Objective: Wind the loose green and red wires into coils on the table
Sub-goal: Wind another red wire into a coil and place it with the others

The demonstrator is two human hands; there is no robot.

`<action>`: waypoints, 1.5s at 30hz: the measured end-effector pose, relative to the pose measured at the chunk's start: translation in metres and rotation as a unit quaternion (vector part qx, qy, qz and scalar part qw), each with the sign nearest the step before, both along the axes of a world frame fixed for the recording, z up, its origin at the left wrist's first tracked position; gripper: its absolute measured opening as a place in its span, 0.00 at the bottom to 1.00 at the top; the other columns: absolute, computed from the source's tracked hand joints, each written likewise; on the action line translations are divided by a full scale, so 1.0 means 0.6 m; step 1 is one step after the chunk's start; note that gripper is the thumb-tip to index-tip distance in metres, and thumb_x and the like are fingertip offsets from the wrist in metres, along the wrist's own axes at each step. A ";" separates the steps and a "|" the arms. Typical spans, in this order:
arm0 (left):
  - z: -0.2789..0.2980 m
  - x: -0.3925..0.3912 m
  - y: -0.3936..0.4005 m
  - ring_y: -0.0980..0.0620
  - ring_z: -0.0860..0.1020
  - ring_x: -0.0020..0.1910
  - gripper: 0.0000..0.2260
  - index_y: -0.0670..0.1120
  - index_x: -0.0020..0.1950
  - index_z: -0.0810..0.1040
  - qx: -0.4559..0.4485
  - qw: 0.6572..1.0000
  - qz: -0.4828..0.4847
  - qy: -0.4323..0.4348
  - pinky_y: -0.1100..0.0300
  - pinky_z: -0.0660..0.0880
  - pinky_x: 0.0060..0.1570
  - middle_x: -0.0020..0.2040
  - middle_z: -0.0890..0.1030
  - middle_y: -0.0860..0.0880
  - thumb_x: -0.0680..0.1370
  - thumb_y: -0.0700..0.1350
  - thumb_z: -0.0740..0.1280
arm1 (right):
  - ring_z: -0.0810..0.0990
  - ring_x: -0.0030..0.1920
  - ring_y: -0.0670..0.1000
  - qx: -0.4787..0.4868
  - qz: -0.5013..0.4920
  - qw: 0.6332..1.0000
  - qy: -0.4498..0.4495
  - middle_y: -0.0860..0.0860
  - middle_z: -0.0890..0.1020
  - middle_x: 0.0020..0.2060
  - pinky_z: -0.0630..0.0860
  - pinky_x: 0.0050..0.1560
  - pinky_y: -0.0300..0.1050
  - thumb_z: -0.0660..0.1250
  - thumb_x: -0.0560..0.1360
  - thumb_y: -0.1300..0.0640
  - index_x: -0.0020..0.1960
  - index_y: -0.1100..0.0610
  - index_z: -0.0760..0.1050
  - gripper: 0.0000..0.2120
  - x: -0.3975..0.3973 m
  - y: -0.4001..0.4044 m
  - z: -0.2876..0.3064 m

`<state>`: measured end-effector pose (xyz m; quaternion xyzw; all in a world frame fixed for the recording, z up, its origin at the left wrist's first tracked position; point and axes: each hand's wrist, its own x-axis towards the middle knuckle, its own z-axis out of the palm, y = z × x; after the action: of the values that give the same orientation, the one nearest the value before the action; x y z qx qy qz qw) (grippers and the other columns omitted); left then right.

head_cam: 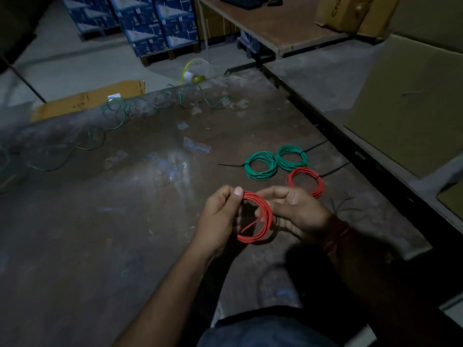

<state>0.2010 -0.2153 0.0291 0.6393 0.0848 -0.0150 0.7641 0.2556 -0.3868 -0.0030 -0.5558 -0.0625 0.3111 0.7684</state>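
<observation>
We take the red coil in our hands [255, 219] as our landmark. Far to its left and beyond it, along the back of the table [125, 221], the loose green wire [110, 126] trails in slack loops, not yet wound, so a good share of the job looks to be ahead of us.

At the coil itself, our left hand [220, 216] pinches the upper left of the ring between thumb and fingers, and our right hand [293, 211] curls around its right side, fingers passing through the loop. A short free end of red wire lies inside the ring, so we judge that we are at the close of winding this red length: the turns are gathered and only the tail is left.

Beyond the coil and to its right lie two green coils [275, 161], touching each other, and just beside them a finished red coil [305, 181], each seemingly bound with a dark tie. Near our right wrist some thin dark strands [345, 206] lie on the table, possibly spare ties; we cannot tell.

The next move, as we judge it, calls for keeping the turns pinched together while we tuck or bind that tail, then setting the ring beside the others.
</observation>
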 end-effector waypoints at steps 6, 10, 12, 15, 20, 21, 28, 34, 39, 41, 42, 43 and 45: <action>-0.035 0.013 -0.037 0.60 0.64 0.25 0.14 0.44 0.41 0.70 0.138 0.987 0.080 -0.016 0.66 0.62 0.25 0.27 0.68 0.57 0.82 0.51 0.63 | 0.81 0.44 0.53 0.103 0.085 0.989 0.058 0.57 0.82 0.45 0.80 0.46 0.47 0.72 0.70 0.55 0.65 0.63 0.78 0.25 0.000 -0.031 -0.041; -0.043 0.015 -0.064 0.62 0.70 0.27 0.13 0.41 0.43 0.71 0.157 0.983 0.091 -0.002 0.66 0.67 0.28 0.27 0.75 0.58 0.83 0.48 0.63 | 0.78 0.37 0.45 -0.061 -0.008 0.991 -0.120 0.47 0.80 0.34 0.75 0.43 0.43 0.71 0.70 0.58 0.55 0.57 0.78 0.13 -0.009 -0.015 -0.055; -0.037 0.017 -0.071 0.63 0.69 0.25 0.13 0.43 0.43 0.69 0.142 0.987 0.080 0.005 0.66 0.65 0.26 0.26 0.73 0.58 0.83 0.48 0.62 | 0.82 0.42 0.46 -0.128 0.000 0.973 -0.190 0.48 0.83 0.38 0.78 0.49 0.44 0.72 0.73 0.58 0.58 0.51 0.80 0.14 -0.006 -0.024 -0.056; -0.034 0.024 -0.068 0.62 0.64 0.23 0.11 0.42 0.46 0.69 0.097 0.991 0.097 0.006 0.67 0.62 0.23 0.25 0.67 0.57 0.84 0.47 0.62 | 0.83 0.46 0.42 -0.103 0.020 0.981 -0.161 0.45 0.86 0.43 0.79 0.47 0.38 0.69 0.78 0.68 0.63 0.53 0.78 0.16 0.000 -0.054 -0.051; -0.029 0.023 -0.091 0.62 0.64 0.20 0.11 0.44 0.42 0.66 0.025 0.994 0.106 0.029 0.70 0.61 0.20 0.22 0.67 0.56 0.85 0.43 0.58 | 0.84 0.42 0.42 -0.086 0.010 0.988 -0.127 0.46 0.87 0.42 0.79 0.41 0.37 0.70 0.77 0.68 0.60 0.55 0.79 0.15 0.006 -0.067 -0.057; -0.026 0.023 -0.096 0.63 0.66 0.19 0.11 0.43 0.42 0.66 0.023 0.994 0.105 0.028 0.70 0.62 0.20 0.22 0.69 0.55 0.85 0.42 0.57 | 0.85 0.44 0.43 -0.094 0.008 0.988 -0.124 0.46 0.87 0.44 0.79 0.43 0.39 0.74 0.75 0.63 0.60 0.52 0.79 0.15 0.004 -0.064 -0.059; -0.032 0.025 -0.100 0.64 0.68 0.18 0.13 0.44 0.41 0.64 0.008 0.996 0.081 0.021 0.71 0.64 0.19 0.21 0.70 0.55 0.85 0.41 0.56 | 0.80 0.38 0.46 -0.168 -0.042 0.977 -0.124 0.45 0.83 0.36 0.79 0.44 0.47 0.72 0.69 0.59 0.45 0.49 0.80 0.07 -0.004 -0.045 -0.091; -0.047 0.025 -0.111 0.63 0.67 0.17 0.13 0.44 0.40 0.64 -0.019 0.996 0.086 0.032 0.71 0.63 0.18 0.20 0.68 0.54 0.85 0.41 0.56 | 0.85 0.41 0.43 -0.128 0.013 0.989 -0.069 0.47 0.85 0.40 0.78 0.39 0.35 0.67 0.78 0.70 0.54 0.53 0.79 0.13 -0.006 -0.071 -0.098; -0.068 0.028 -0.116 0.59 0.61 0.20 0.15 0.45 0.38 0.64 -0.079 0.993 0.074 0.042 0.70 0.60 0.21 0.24 0.64 0.54 0.85 0.44 0.57 | 0.85 0.44 0.41 -0.123 0.023 0.987 -0.099 0.42 0.87 0.40 0.80 0.44 0.36 0.67 0.78 0.71 0.57 0.48 0.78 0.18 -0.013 -0.098 -0.098; -0.073 0.031 -0.117 0.57 0.58 0.22 0.16 0.46 0.37 0.64 -0.096 0.992 0.062 0.043 0.68 0.58 0.22 0.26 0.61 0.52 0.85 0.45 0.57 | 0.85 0.45 0.41 -0.121 0.024 0.986 -0.114 0.41 0.86 0.41 0.80 0.46 0.36 0.67 0.78 0.69 0.57 0.47 0.78 0.18 -0.017 -0.104 -0.092; -0.075 0.033 -0.117 0.57 0.57 0.22 0.16 0.47 0.37 0.64 -0.097 0.993 0.058 0.044 0.68 0.57 0.22 0.27 0.60 0.51 0.85 0.46 0.57 | 0.85 0.46 0.42 -0.125 0.025 0.984 -0.124 0.42 0.86 0.42 0.80 0.47 0.37 0.67 0.79 0.67 0.58 0.46 0.78 0.18 -0.020 -0.106 -0.089; -0.074 0.035 -0.118 0.57 0.57 0.22 0.16 0.47 0.37 0.64 -0.098 0.993 0.055 0.047 0.68 0.57 0.22 0.27 0.59 0.50 0.85 0.46 0.57 | 0.85 0.47 0.43 -0.134 0.025 0.982 -0.133 0.43 0.86 0.43 0.80 0.48 0.38 0.68 0.78 0.65 0.58 0.44 0.78 0.17 -0.023 -0.108 -0.088; -0.071 0.036 -0.119 0.57 0.58 0.22 0.14 0.46 0.39 0.64 -0.089 0.993 0.054 0.055 0.68 0.57 0.21 0.28 0.60 0.49 0.85 0.46 0.57 | 0.85 0.51 0.46 -0.142 0.028 0.979 -0.143 0.46 0.85 0.46 0.80 0.51 0.39 0.68 0.77 0.64 0.62 0.42 0.76 0.21 -0.030 -0.116 -0.085</action>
<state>0.2227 -0.2870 -0.0136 0.5616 0.1589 -0.0163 0.8118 0.2379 -0.4562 -0.0542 -0.6957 -0.1427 0.2560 0.6559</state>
